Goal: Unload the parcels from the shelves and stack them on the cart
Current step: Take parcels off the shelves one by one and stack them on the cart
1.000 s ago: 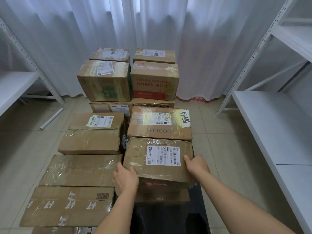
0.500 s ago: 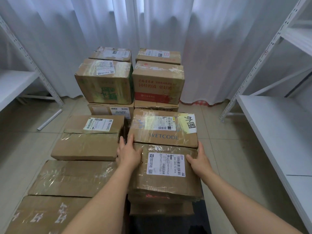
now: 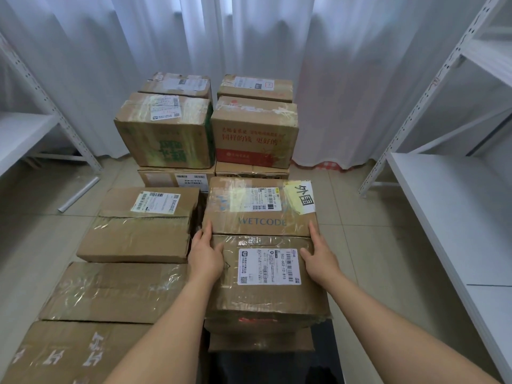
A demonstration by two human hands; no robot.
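Note:
Several taped cardboard parcels are stacked in two rows on the cart, whose black deck (image 3: 327, 364) shows at the bottom. Nearest on the right lies a parcel with a white label (image 3: 270, 295), on top of another box. Behind it and touching it sits the "WETCODE" parcel (image 3: 260, 206). My left hand (image 3: 206, 256) rests on the near parcel's far left corner. Its fingers reach straight along the WETCODE parcel's left side. My right hand (image 3: 318, 253) mirrors it at the far right corner. Neither hand curls around a box.
White metal shelving stands on the right (image 3: 448, 217) and on the left (image 3: 25, 134), with bare boards. More parcels (image 3: 166, 142) are piled high at the far end before a white curtain. A white tube (image 3: 79, 194) lies on the tiled floor at the left.
Both hands slid forward over the near labelled parcel from its front corners to its far corners, by the WETCODE parcel. The view moved closer to the stack.

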